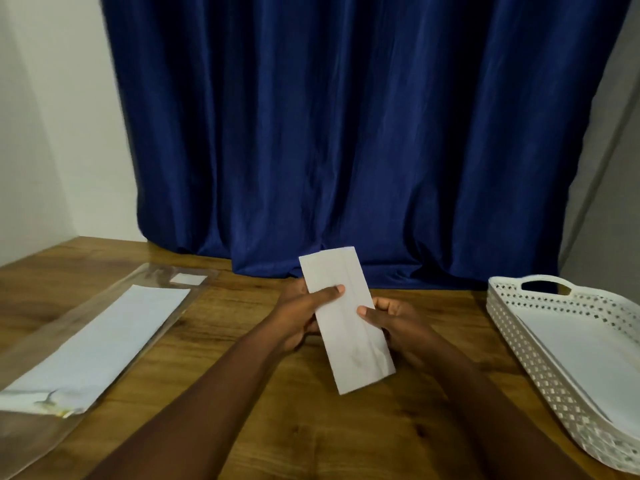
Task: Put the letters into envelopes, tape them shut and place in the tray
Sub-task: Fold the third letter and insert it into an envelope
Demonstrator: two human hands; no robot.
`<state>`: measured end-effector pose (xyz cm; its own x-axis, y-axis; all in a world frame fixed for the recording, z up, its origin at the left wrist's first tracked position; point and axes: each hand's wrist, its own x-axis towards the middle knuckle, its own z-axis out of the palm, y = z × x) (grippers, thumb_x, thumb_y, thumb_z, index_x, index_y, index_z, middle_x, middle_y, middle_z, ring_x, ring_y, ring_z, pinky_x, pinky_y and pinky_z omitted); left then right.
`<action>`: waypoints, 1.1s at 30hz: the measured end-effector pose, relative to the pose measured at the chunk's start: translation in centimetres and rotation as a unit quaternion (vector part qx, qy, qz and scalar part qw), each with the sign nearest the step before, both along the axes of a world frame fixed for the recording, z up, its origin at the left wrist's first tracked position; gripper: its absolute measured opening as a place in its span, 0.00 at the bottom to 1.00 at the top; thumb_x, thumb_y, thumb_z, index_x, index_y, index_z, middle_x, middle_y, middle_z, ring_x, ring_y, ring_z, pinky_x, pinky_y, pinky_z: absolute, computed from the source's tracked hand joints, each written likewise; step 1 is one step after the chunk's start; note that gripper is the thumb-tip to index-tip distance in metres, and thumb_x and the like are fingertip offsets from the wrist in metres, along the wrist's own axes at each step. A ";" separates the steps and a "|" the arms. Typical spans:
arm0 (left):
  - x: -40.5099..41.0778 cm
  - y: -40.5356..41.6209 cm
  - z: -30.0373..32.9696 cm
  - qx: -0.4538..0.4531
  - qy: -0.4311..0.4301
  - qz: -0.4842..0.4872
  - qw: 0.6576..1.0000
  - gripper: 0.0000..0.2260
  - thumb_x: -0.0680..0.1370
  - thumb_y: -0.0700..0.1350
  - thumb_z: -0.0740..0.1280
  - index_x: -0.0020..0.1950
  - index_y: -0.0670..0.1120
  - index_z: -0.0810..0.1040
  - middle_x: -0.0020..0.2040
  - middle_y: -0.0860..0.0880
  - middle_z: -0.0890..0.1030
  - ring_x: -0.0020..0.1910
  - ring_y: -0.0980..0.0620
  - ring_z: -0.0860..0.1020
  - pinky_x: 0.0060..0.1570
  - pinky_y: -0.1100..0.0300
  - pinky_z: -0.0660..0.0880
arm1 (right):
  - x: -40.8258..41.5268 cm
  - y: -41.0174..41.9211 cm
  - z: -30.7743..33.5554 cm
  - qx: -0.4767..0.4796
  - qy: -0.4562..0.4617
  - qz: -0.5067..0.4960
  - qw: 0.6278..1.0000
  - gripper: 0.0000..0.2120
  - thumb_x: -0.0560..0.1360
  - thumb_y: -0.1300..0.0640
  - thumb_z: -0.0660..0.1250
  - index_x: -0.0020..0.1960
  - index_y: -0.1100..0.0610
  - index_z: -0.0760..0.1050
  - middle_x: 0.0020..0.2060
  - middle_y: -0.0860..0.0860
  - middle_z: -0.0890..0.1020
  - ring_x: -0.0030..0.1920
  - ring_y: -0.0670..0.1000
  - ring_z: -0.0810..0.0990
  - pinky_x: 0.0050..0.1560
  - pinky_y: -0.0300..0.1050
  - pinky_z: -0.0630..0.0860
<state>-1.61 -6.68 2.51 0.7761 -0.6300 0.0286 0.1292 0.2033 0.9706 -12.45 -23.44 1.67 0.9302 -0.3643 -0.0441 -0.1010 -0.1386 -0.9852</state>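
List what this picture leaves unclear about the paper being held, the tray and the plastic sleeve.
- Held paper, head view: envelope or folded letter, blur hides which.
- Fingers of both hands, left hand and right hand: mostly behind the paper.
- Tray: cut off by right edge.
- Plastic sleeve: near end blurred, cut off at left.

Looks like home room or small home office, makeshift desk setup. Wood-grain laminate tabletop [242,427] pushed into corner of plain white walls [52,133]. Pleated dark blue fabric curtain [346,133] hangs behind. White perforated plastic tray [540,368] at right, clear plastic sleeve of white paper [104,327] at left.
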 end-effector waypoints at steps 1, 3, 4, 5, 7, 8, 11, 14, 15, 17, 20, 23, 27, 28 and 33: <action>-0.3 0.0 0.0 -0.003 -0.001 0.012 1.000 0.16 0.77 0.42 0.75 0.63 0.47 0.79 0.55 0.47 0.87 0.54 0.45 0.86 0.53 0.42 0.83 | -0.2 -0.1 -0.1 0.015 0.004 0.004 1.000 0.14 0.77 0.52 0.71 0.60 0.57 0.78 0.52 0.52 0.87 0.53 0.55 0.86 0.58 0.59 0.81; -0.7 0.4 0.1 -0.023 0.011 0.053 0.998 0.15 0.77 0.40 0.75 0.62 0.47 0.80 0.55 0.47 0.87 0.53 0.45 0.86 0.54 0.42 0.83 | -0.4 -0.2 -0.1 0.047 0.000 0.019 0.999 0.18 0.75 0.51 0.72 0.61 0.59 0.77 0.52 0.55 0.87 0.53 0.58 0.86 0.55 0.57 0.82; -0.8 0.6 0.2 -0.036 0.024 0.074 0.996 0.14 0.77 0.40 0.75 0.61 0.48 0.80 0.54 0.47 0.87 0.53 0.45 0.86 0.55 0.42 0.83 | -0.5 -0.2 -0.1 0.063 -0.006 0.023 0.998 0.21 0.73 0.51 0.72 0.62 0.59 0.77 0.52 0.56 0.87 0.54 0.58 0.85 0.53 0.56 0.82; -0.9 1.1 0.3 -0.049 0.034 0.096 0.994 0.13 0.77 0.40 0.75 0.60 0.48 0.80 0.54 0.48 0.87 0.53 0.46 0.86 0.55 0.42 0.83 | -0.4 0.1 0.0 0.084 -0.016 0.025 0.996 0.22 0.72 0.52 0.73 0.63 0.60 0.77 0.53 0.57 0.86 0.54 0.59 0.85 0.52 0.55 0.82; -1.1 2.0 0.5 -0.079 0.057 0.126 0.987 0.12 0.76 0.40 0.76 0.58 0.48 0.80 0.53 0.47 0.87 0.53 0.46 0.86 0.54 0.43 0.83 | -0.2 0.7 0.0 0.142 -0.051 0.017 0.988 0.22 0.71 0.56 0.72 0.63 0.60 0.77 0.54 0.58 0.86 0.55 0.59 0.85 0.50 0.52 0.83; -1.2 2.5 0.5 -0.095 0.070 0.133 0.984 0.12 0.76 0.39 0.76 0.57 0.48 0.80 0.53 0.47 0.87 0.53 0.46 0.86 0.53 0.44 0.84 | -0.1 1.1 0.1 0.178 -0.069 0.013 0.981 0.19 0.73 0.58 0.71 0.63 0.61 0.76 0.55 0.59 0.85 0.55 0.59 0.85 0.50 0.51 0.84; -1.5 4.3 0.5 -0.119 0.090 0.147 0.978 0.15 0.75 0.38 0.77 0.59 0.49 0.78 0.55 0.47 0.86 0.55 0.45 0.85 0.52 0.42 0.83 | 0.0 2.6 0.4 0.249 -0.089 0.020 0.964 0.12 0.78 0.62 0.66 0.61 0.60 0.76 0.54 0.59 0.86 0.54 0.58 0.85 0.50 0.51 0.84; -2.1 5.8 -0.1 -0.096 0.084 0.165 0.978 0.16 0.75 0.38 0.77 0.59 0.50 0.77 0.56 0.46 0.85 0.55 0.44 0.85 0.51 0.42 0.84 | 0.0 3.5 0.0 0.225 -0.066 0.049 0.971 0.13 0.78 0.61 0.67 0.62 0.58 0.76 0.55 0.58 0.86 0.56 0.58 0.85 0.50 0.52 0.84; -2.3 6.4 -0.3 -0.081 0.081 0.166 0.979 0.16 0.75 0.39 0.77 0.59 0.51 0.76 0.56 0.46 0.85 0.54 0.45 0.85 0.49 0.43 0.84 | 0.0 3.8 -0.2 0.210 -0.056 0.056 0.974 0.16 0.76 0.60 0.68 0.63 0.58 0.76 0.56 0.58 0.85 0.57 0.58 0.84 0.52 0.52 0.84; -2.3 8.0 -0.2 -0.036 0.063 0.141 0.987 0.17 0.76 0.43 0.76 0.61 0.50 0.76 0.58 0.45 0.84 0.54 0.45 0.84 0.46 0.44 0.85 | 0.1 3.8 -0.6 0.191 -0.042 0.054 0.979 0.22 0.71 0.59 0.71 0.64 0.58 0.76 0.57 0.58 0.85 0.57 0.59 0.84 0.54 0.56 0.83; -1.2 11.4 1.4 0.047 -0.005 0.092 0.995 0.20 0.79 0.55 0.72 0.66 0.46 0.76 0.57 0.43 0.85 0.50 0.44 0.86 0.40 0.51 0.84 | 0.1 3.0 -0.4 0.178 -0.042 0.044 0.982 0.21 0.69 0.59 0.72 0.62 0.57 0.78 0.56 0.58 0.85 0.57 0.60 0.83 0.60 0.57 0.77; 0.8 16.3 4.1 0.128 -0.062 0.141 0.980 0.20 0.81 0.62 0.64 0.62 0.47 0.79 0.52 0.46 0.87 0.43 0.44 0.86 0.39 0.52 0.82 | 0.1 1.9 -0.4 0.181 -0.041 0.042 0.982 0.20 0.71 0.59 0.72 0.63 0.57 0.78 0.57 0.58 0.85 0.59 0.59 0.83 0.60 0.56 0.78; 5.2 24.2 5.7 0.425 -0.229 0.216 0.849 0.21 0.79 0.63 0.66 0.63 0.49 0.78 0.59 0.47 0.84 0.50 0.47 0.83 0.51 0.49 0.82 | 0.1 1.1 -0.1 0.169 -0.032 0.049 0.984 0.29 0.63 0.53 0.82 0.61 0.58 0.79 0.56 0.57 0.85 0.54 0.57 0.85 0.39 0.46 0.85; 6.2 25.8 5.7 0.511 -0.251 0.222 0.791 0.24 0.78 0.63 0.68 0.66 0.48 0.77 0.62 0.47 0.82 0.53 0.48 0.81 0.52 0.51 0.80 | 0.0 1.0 0.0 0.158 -0.029 0.050 0.986 0.40 0.52 0.49 0.87 0.61 0.58 0.79 0.54 0.57 0.86 0.51 0.56 0.86 0.38 0.44 0.84; 6.5 28.8 5.0 0.690 -0.158 0.150 0.690 0.38 0.76 0.63 0.71 0.77 0.40 0.65 0.69 0.39 0.76 0.57 0.42 0.78 0.43 0.55 0.76 | -0.1 0.5 0.2 0.155 -0.023 0.047 0.987 0.53 0.39 0.47 0.89 0.62 0.61 0.78 0.54 0.58 0.86 0.47 0.55 0.87 0.35 0.44 0.83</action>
<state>4.90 22.10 7.55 0.9699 -0.0377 -0.2405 0.0210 -0.9713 0.2368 -12.54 -22.91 1.90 0.9627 -0.2526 -0.0972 -0.0565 0.1639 -0.9849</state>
